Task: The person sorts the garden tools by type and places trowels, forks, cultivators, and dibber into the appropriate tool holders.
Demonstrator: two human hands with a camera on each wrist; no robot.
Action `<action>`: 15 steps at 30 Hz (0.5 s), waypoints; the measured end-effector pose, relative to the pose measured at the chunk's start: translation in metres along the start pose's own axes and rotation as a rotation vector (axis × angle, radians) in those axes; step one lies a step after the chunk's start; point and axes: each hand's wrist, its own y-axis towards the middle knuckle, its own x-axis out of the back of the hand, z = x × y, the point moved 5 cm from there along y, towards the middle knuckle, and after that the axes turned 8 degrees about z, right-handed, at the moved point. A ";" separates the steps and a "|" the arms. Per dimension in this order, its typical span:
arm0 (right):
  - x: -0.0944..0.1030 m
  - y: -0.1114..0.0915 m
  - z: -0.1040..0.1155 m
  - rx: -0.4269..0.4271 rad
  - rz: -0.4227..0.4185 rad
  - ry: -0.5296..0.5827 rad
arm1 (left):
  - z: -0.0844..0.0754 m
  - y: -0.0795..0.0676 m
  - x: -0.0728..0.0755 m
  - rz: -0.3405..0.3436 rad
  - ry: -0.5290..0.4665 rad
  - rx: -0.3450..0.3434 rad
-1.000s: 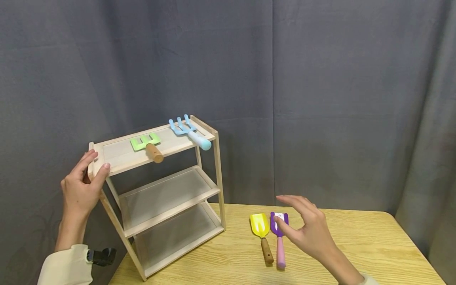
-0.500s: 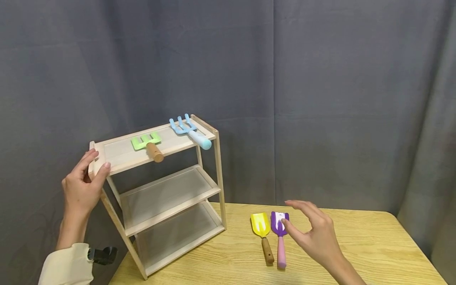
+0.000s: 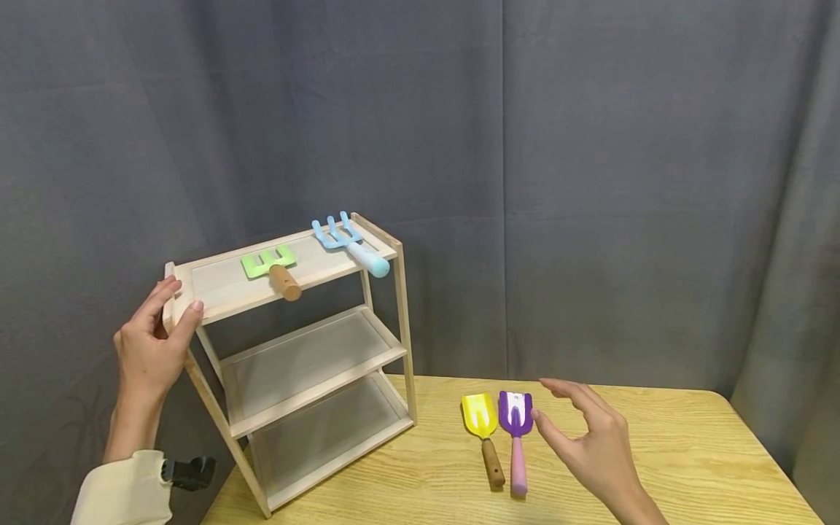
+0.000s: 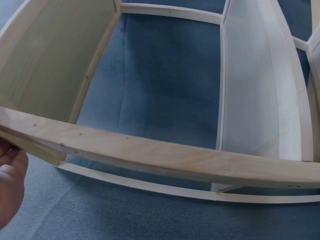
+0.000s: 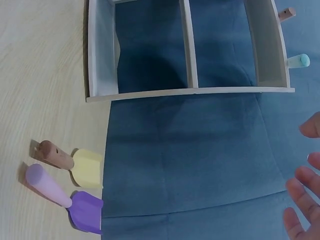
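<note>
My left hand [image 3: 147, 354] grips the upper left corner of a three-tier wooden shelf [image 3: 315, 370], thumb in front and fingers over the end. On its top board lie a green hand rake [image 3: 267, 262] with a wooden handle and a light blue hand rake [image 3: 337, 233]; both handles stick out past the front edge. A yellow toy shovel [image 3: 480, 415] with a brown handle and a purple toy shovel [image 3: 515, 414] with a pink handle lie side by side on the table. Just right of the purple one, my right hand [image 3: 593, 441] hovers, fingers spread from the thumb, holding nothing.
The light wooden table [image 3: 695, 452] extends to the right of the shovels and has a rounded far corner. A grey curtain [image 3: 590, 182] hangs close behind the table and shelf. The shelf stands angled at the table's left side.
My right hand has drifted right and slightly down, away from above the purple shovel. The left hand, shelf, rakes and shovels stay in place.
</note>
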 end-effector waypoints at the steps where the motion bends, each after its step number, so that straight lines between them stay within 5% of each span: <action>1: 0.000 -0.001 -0.001 -0.004 -0.006 0.000 | 0.000 0.000 0.000 0.001 0.001 0.001; 15: 0.005 -0.007 -0.010 -0.169 -0.059 0.001 | 0.002 0.000 -0.001 -0.004 -0.021 -0.002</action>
